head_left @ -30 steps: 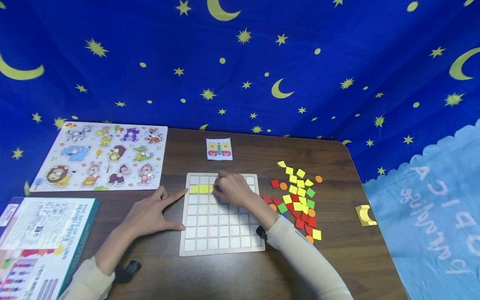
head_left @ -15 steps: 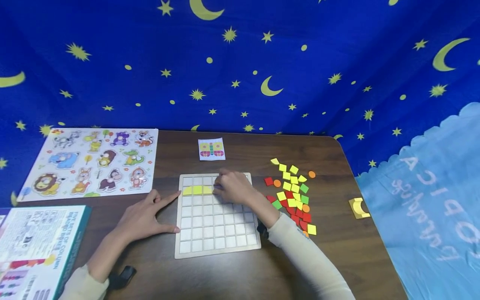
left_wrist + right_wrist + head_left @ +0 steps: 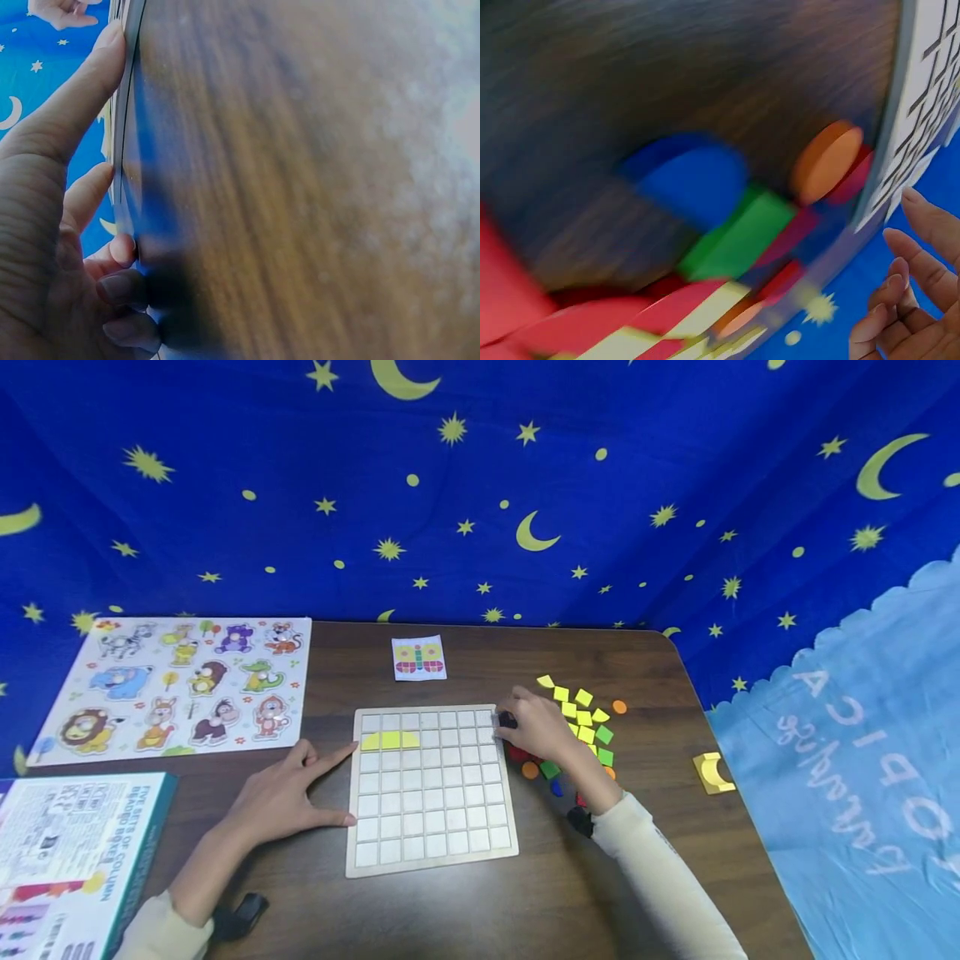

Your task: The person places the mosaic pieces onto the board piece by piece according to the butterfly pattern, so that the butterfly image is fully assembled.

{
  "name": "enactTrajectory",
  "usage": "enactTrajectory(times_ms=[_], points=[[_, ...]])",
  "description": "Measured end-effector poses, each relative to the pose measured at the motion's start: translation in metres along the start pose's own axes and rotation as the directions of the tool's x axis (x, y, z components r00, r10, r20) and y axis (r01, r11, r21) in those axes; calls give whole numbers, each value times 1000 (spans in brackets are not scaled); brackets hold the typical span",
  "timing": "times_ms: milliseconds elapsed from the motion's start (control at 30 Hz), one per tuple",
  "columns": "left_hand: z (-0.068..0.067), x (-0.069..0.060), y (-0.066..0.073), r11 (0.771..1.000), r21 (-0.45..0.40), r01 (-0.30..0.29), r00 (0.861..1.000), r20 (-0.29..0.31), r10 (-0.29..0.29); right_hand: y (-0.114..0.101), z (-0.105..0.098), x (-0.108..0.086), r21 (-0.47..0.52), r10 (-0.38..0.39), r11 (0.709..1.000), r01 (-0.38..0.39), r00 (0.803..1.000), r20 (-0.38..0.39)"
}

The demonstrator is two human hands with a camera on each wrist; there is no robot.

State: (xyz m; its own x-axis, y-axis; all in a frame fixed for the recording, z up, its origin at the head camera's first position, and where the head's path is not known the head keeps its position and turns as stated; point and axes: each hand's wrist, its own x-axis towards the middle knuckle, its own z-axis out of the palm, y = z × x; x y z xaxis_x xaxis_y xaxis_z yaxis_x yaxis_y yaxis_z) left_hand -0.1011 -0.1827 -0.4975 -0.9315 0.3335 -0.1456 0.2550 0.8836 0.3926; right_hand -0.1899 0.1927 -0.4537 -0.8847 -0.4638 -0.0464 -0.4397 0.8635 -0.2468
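A wooden grid board [image 3: 435,866] with pale square cells lies on the table. Three yellow tiles [image 3: 391,741] sit side by side in its second row at the left; the outer two have a rounded corner. My left hand [image 3: 281,793] touches the board's left edge with thumb and index fingertip spread apart. My right hand [image 3: 538,725] is over the board's upper right edge, beside the loose tiles [image 3: 584,717]. In the right wrist view, this hand's fingers [image 3: 922,262] are loosely bent with nothing between them. Below it show a blue rounded tile [image 3: 694,180] and a green tile [image 3: 739,236].
A small butterfly pattern card [image 3: 419,658] lies behind the board. At the left are an animal puzzle board [image 3: 183,685] and a bead set box [image 3: 75,852]. A yellow block with a curved notch [image 3: 712,773] stands near the right edge. Blue star-printed cloth rises behind the table.
My right hand has left the second row and moved right toward the loose tiles, uncovering the third yellow tile. My left hand still touches the board's edge. The head view has shifted slightly.
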Motion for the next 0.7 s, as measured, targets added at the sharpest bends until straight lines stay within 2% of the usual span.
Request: enactTrajectory(times_ms=[367, 700], points=[[-2, -1, 0, 1000, 3, -11, 1000, -6, 11, 45, -7, -23, -1, 120, 993, -120, 992, -23], [-2, -1, 1, 1000, 6, -8, 1000, 0, 8, 62, -8, -35, -41, 190, 981, -190, 982, -15]])
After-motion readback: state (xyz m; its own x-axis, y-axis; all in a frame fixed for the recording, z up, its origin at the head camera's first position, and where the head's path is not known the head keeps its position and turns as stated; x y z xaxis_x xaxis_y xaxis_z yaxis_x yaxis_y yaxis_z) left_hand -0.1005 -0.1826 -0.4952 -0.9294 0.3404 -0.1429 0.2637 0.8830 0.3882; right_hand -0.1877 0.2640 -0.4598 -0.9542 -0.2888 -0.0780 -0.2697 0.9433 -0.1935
